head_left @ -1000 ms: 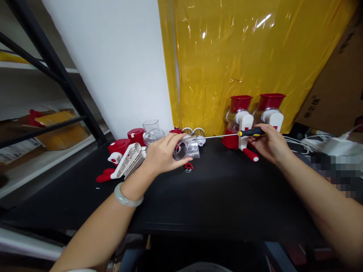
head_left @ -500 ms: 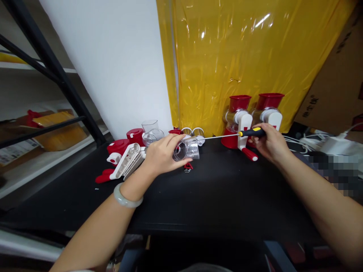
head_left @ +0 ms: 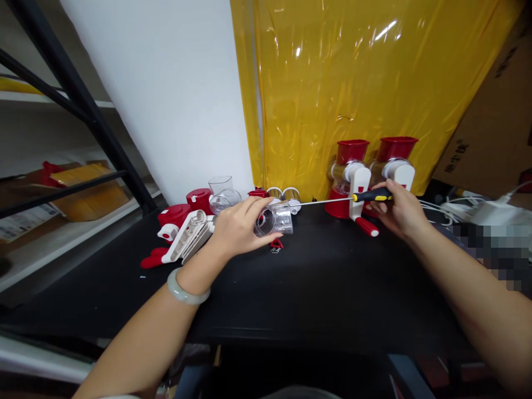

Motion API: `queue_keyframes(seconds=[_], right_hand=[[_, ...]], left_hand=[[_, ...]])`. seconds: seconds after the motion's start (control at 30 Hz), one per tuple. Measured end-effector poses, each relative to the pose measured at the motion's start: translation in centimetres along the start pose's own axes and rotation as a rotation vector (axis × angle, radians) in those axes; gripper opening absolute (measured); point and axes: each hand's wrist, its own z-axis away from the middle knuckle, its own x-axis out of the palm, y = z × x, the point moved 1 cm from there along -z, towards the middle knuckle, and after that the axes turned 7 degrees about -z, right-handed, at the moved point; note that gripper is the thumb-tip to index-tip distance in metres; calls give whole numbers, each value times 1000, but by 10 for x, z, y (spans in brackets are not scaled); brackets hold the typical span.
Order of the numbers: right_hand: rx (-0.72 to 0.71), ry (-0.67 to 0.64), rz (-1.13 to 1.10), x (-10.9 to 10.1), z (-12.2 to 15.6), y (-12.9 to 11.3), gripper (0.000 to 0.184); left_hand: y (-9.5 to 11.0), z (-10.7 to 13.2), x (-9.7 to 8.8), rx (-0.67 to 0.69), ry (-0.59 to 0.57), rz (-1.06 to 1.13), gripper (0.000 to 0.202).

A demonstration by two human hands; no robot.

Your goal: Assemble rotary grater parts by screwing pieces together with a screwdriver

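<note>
My left hand (head_left: pixel 236 227) is closed around a clear plastic cylinder part (head_left: pixel 277 219), held on its side just above the black table (head_left: pixel 316 288). A long screwdriver with a black and yellow handle (head_left: pixel 371 195) is gripped in my right hand (head_left: pixel 398 211). Its thin shaft (head_left: pixel 324 201) runs left and its tip reaches into the open end of the clear part. A small red piece (head_left: pixel 276 244) lies on the table under the clear part. A pale bangle (head_left: pixel 187 291) circles my left wrist.
Two assembled red, white and clear grinder units (head_left: pixel 351 177) (head_left: pixel 394 163) stand against yellow plastic sheeting (head_left: pixel 353 83). Loose red, white and clear parts (head_left: pixel 189 221) lie left of my hand. A black metal shelf frame (head_left: pixel 78 105) rises at left; cables and a white adapter (head_left: pixel 482 210) at right.
My right hand with the screwdriver has shifted slightly to the right, by a small amount. My left hand and the clear part have stayed in place.
</note>
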Motion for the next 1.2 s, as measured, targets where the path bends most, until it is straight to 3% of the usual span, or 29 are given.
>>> queue_keyframes(seconds=[0.13,0.3,0.57,1.2], right_hand=[[108,13,-112,0,0,-1,12],[173,16,-117,4,1,-1,26],[157,95,-114,5,1,2,25],[87,147,-62,5,-1,1,21]], left_hand=[[-1,0,1,-3,10,4,65],[-2,0,0,8,43,11,66],[-1,-1,-2,23,58,-19,65],[-7,-2,2,49,4,-15,61]])
